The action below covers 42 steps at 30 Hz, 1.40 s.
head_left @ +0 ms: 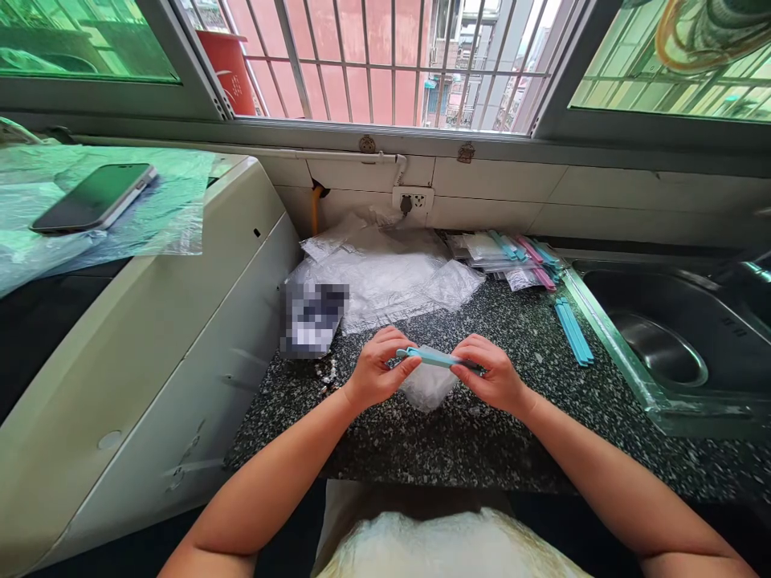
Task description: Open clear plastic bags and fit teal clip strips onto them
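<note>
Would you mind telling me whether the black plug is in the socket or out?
In: the plug sits against the socket, covering its left part.

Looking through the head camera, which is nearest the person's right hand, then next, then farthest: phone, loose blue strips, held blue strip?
From the right hand:
1. Held blue strip: in its grip.
2. Loose blue strips: rightward, on the counter.
3. Phone: far left, on plastic sheeting.

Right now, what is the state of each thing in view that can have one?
Blue clip: held by left hand and right hand; latched or not, unclear
Small clear bag: crumpled, at the clip
Loose blue clips: lying together
Clear plastic: rumpled on counter
Phone: lying flat, screen up
Window: slid open
Black plug: in wall socket
</note>
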Motion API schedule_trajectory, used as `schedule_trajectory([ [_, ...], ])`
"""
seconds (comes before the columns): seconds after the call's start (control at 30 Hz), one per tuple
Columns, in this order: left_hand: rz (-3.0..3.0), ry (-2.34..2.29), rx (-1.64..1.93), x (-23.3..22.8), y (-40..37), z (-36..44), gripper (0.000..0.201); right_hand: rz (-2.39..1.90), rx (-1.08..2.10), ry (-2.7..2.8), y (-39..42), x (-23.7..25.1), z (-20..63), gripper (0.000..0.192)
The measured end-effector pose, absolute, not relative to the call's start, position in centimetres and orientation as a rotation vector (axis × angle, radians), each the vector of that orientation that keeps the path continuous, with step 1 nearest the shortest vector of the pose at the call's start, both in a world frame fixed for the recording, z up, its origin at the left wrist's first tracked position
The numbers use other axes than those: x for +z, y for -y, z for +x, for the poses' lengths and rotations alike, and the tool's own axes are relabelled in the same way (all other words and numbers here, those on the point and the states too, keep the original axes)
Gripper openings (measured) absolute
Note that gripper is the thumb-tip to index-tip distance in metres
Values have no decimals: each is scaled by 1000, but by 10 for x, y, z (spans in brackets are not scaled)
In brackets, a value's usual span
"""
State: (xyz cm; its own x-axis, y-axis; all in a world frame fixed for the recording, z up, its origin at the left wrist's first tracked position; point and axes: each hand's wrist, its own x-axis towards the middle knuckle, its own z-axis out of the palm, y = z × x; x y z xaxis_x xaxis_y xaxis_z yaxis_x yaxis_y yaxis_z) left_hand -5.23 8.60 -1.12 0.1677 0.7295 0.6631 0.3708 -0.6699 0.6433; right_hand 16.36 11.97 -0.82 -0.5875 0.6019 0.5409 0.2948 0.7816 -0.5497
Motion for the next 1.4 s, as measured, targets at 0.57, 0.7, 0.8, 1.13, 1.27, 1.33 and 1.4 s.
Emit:
schedule_trajectory([
  [0.57,2145,-1093,1284,-20,-93,-54,37,-661,474,2186,-123,-2,168,7],
  [0.7,2275,-1116,1248,-24,-95,-52,36,-674,410,2156,-124,2,171,7],
  [0.8,2332,-1137,1258,-25,-96,-51,35,-679,383,2141,-124,4,171,7],
  [1.13,2410,-1153,1251,-26,-96,-51,33,-709,386,2093,-124,2,171,7],
  [1.27,2441,-1155,1181,-26,-96,-50,33,-717,364,2061,-126,2,174,6],
  [1.33,2469,-1165,1159,-27,-96,-50,33,-734,366,2060,-127,1,174,7],
  [1.4,2507,-1181,1147,-28,-97,-50,33,-739,369,2063,-128,0,175,8],
])
